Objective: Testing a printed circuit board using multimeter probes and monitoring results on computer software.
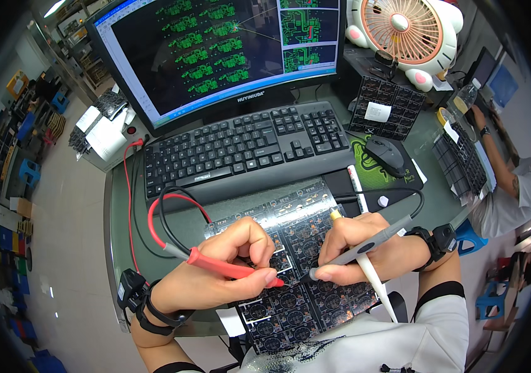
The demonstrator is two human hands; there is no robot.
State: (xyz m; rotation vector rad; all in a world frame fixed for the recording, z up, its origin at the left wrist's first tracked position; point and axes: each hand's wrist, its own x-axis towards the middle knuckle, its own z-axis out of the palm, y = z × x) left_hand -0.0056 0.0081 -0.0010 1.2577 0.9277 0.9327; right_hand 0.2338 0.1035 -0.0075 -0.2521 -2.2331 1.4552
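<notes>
My left hand [200,283] is closed around a red test probe [225,266], its tip down on a black circuit board panel [290,311]. In my right hand [374,239] is a grey-and-black test probe [365,247], its dark tip end close to the red one over the panel. A white tapered stick [374,283] with a brass-coloured end also passes through the right hand's fingers, pointing down toward my lap. The panel carries many repeated small boards and lies tilted between the table edge and my lap. Whether the probe tips touch its pads I cannot tell.
Beyond the panel sit a black keyboard [240,146] and a monitor [228,56] showing green board layouts. To the right are a marker [357,188], a mouse [384,155], stacked panels [386,107] and a fan [402,28]. A red cable [130,211] runs along the left. Another person [508,193] sits at right.
</notes>
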